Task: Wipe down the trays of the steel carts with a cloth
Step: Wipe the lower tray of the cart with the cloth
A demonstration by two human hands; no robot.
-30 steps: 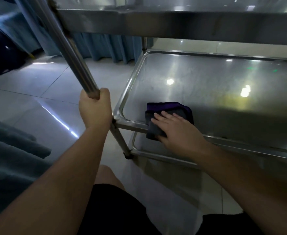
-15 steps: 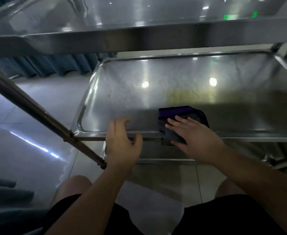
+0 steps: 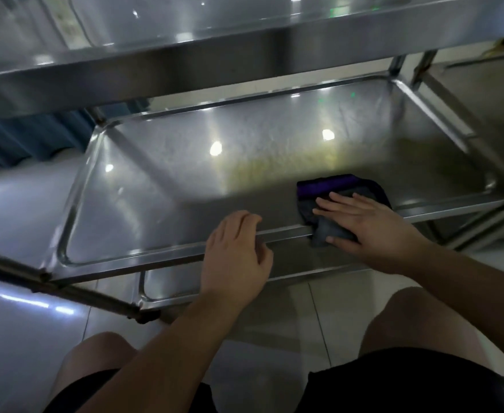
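Note:
The middle steel tray [image 3: 161, 186] of the cart fills the view under the top tray [image 3: 185, 58]. A dark cloth [image 3: 337, 186] with a purple stripe lies at the tray's near rim, partly draped over it. My right hand [image 3: 367, 225] presses flat on the cloth, fingers spread and pointing left. My left hand [image 3: 236, 254] rests on the near rim, left of the cloth, with its fingers curled over the edge. A lower tray [image 3: 167, 287] shows just beneath the rim.
The cart's slanted leg [image 3: 75, 293] crosses the lower left. A second steel cart [image 3: 480, 93] stands to the right. Blue curtains [image 3: 27, 135] hang at the far left above the shiny tiled floor [image 3: 21, 338]. My knees in black shorts are at the bottom.
My left hand let go of the cart's leg and came to rest on the tray's near rim. My right hand slid the cloth to the right along the rim.

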